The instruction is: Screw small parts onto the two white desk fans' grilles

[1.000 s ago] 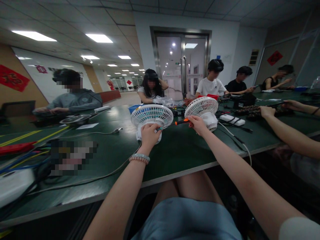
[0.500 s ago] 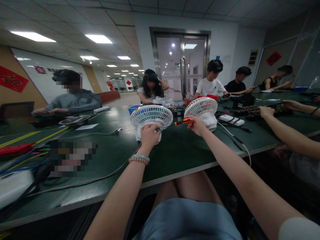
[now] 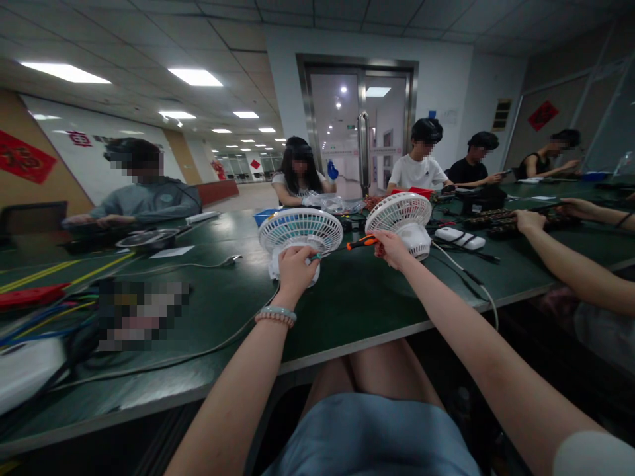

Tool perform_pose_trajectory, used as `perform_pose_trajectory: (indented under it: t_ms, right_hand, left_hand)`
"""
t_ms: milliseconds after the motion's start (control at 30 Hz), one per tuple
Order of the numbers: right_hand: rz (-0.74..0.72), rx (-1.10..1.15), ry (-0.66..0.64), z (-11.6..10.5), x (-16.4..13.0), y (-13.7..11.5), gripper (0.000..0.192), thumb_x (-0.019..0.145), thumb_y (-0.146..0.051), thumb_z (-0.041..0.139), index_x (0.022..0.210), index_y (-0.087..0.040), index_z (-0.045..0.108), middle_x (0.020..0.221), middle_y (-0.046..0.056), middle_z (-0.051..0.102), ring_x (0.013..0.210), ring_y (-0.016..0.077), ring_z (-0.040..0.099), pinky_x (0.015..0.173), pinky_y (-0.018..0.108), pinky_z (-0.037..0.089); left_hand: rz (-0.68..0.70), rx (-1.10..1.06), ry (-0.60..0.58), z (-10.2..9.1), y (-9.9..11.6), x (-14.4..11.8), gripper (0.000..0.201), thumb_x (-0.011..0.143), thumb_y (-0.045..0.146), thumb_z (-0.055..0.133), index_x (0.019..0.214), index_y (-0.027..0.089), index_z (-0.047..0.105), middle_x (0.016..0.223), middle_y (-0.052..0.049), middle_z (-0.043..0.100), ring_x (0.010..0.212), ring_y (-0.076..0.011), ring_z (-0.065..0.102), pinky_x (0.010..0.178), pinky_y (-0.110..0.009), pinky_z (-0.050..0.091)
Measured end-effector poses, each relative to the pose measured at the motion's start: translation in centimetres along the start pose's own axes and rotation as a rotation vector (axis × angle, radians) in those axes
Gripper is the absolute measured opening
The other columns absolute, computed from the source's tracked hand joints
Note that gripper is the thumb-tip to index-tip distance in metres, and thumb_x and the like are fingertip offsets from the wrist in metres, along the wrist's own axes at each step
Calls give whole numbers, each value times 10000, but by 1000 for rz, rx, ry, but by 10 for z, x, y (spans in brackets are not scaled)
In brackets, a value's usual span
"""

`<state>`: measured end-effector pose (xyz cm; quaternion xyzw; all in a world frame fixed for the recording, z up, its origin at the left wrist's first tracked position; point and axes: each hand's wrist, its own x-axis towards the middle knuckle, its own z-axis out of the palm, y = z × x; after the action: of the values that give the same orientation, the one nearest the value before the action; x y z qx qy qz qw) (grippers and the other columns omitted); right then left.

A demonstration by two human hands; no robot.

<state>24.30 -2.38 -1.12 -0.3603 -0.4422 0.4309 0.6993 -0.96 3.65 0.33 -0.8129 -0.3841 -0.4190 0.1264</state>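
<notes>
head view, looking forward and down over a dark green table (image 3: 347, 304). left hand (image 3: 296, 266) clenched around the lower body of a small white plastic desk fan with a round grille (image 3: 300, 231), standing upright on the table. a beaded bracelet (image 3: 276, 316) worn on that wrist. right hand (image 3: 391, 248) closed on an orange-handled screwdriver (image 3: 361, 242), shaft pointing left toward the held fan; tip hidden or too small to place exactly. second white round-grille fan (image 3: 399, 213) standing just behind the right hand, tilted slightly, its white cable (image 3: 471, 277) running toward the table's near edge. white rectangular power block (image 3: 460, 237) lying right of the second fan. grey cable (image 3: 188, 264) trailing across the table to the left. another person's forearm (image 3: 555, 254) resting on the table at right, well apart from the fans. several seated people along the far side; glass double door (image 3: 360, 132) behind them. blurred patch at left, contents not legible.
</notes>
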Motion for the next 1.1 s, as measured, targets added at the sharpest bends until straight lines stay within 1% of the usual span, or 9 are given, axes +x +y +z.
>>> perform_pose_trajectory:
  t_ms: [67, 200, 400, 567, 700, 800, 867, 933, 1100]
  right_hand:
    - [-2, -23, -34, 0, -1, 0, 368, 682, -489, 631, 916, -209, 584, 415, -103, 352, 365, 44, 284, 391, 187, 262]
    - [20, 4, -75, 1, -2, -1, 334, 706, -504, 592, 860, -208, 586, 423, -99, 333, 361, 40, 273, 394, 188, 250]
    - [78, 114, -124, -1, 0, -4, 237, 717, -333, 541, 897, -189, 594, 439, -84, 385, 383, 55, 314, 408, 193, 277]
    - [52, 90, -96, -3, 3, 0, 246, 708, -399, 598, 800, -172, 580, 428, -73, 414, 390, 59, 335, 408, 199, 289]
    - [28, 24, 5, -4, 5, 3, 321, 654, -466, 664, 699, -174, 537, 488, -52, 478, 435, 61, 397, 424, 197, 316]
    - [2, 1, 13, -4, 5, 3, 333, 642, -464, 670, 773, -174, 573, 495, -58, 477, 445, 62, 406, 426, 194, 317]
    - [-11, -8, -23, -3, 3, 2, 360, 653, -458, 658, 889, -195, 589, 483, -74, 459, 429, 59, 392, 424, 189, 305]
    - [-2, -19, -66, -2, 0, 0, 372, 675, -466, 634, 946, -214, 590, 454, -89, 424, 402, 53, 360, 425, 188, 297]
    - [95, 29, -131, -1, -4, -5, 301, 730, -458, 569, 892, -206, 597, 414, -85, 387, 377, 57, 341, 426, 197, 304]
  left_hand:
    - [4, -5, -2, 0, 0, 0, 146, 698, 275, 611, 842, 261, 629, 835, 18, 658, 901, -192, 553, 890, -375, 323]
    - [-3, -2, -1, 0, 0, 0, 149, 693, 275, 616, 840, 258, 633, 830, 12, 658, 898, -194, 552, 893, -374, 326]
    - [-13, -1, -4, 1, 0, 0, 148, 695, 281, 610, 840, 258, 634, 833, 8, 658, 898, -197, 549, 903, -377, 325]
    - [-9, 11, -3, 0, 0, 0, 151, 698, 285, 609, 844, 259, 633, 829, 8, 653, 891, -193, 551, 897, -372, 329]
    - [-10, 11, -9, 0, 1, 1, 155, 697, 289, 611, 848, 259, 635, 834, 5, 651, 897, -195, 549, 899, -372, 329]
    - [-18, 14, -6, 0, 2, 1, 155, 693, 289, 614, 843, 260, 638, 830, 1, 650, 892, -198, 548, 898, -371, 331]
    - [-20, 11, -2, 0, 2, 0, 153, 694, 286, 613, 843, 261, 638, 830, 4, 651, 893, -197, 549, 900, -370, 329]
    - [-21, 9, -5, -1, 3, 0, 150, 697, 284, 610, 843, 264, 636, 832, 9, 653, 897, -197, 549, 903, -374, 325]
    - [-26, 9, -15, -2, 5, 1, 144, 703, 279, 601, 843, 267, 636, 829, 7, 656, 900, -200, 549, 904, -377, 327]
